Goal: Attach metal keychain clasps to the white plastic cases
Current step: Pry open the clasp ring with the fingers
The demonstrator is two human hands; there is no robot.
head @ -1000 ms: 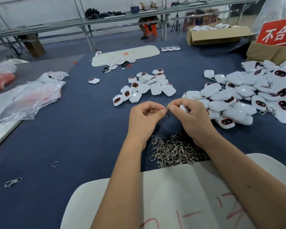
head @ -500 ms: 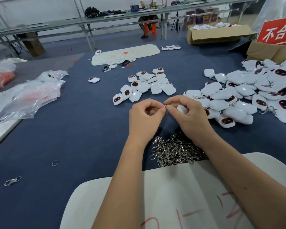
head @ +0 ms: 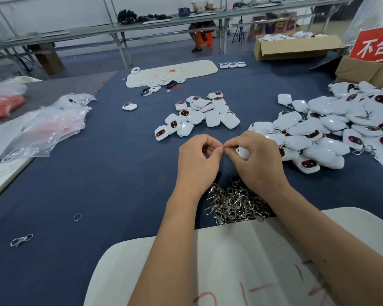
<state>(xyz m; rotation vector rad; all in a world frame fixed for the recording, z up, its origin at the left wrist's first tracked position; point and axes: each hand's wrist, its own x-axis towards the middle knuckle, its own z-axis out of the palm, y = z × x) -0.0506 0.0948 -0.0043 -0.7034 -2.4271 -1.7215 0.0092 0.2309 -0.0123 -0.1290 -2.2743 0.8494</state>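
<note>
White case (head: pixel 243 152) gripped by right hand (head: pixel 257 164), left hand (head: pixel 197 162) pinching, three cases (head: pixel 232 65) afar

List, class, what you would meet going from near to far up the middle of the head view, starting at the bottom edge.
White board with red marks → heap of metal clasps → left hand and right hand fingertip to fingertip → small group of white cases → long white board.

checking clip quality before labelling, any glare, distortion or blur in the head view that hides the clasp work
Head view: even overhead light, soft shadows; wide-angle bending curves the far bench rails; glossy white cases show mild glare; the pinch point between left hand and right hand is slightly soft, the clasp hidden by fingertips.
</note>
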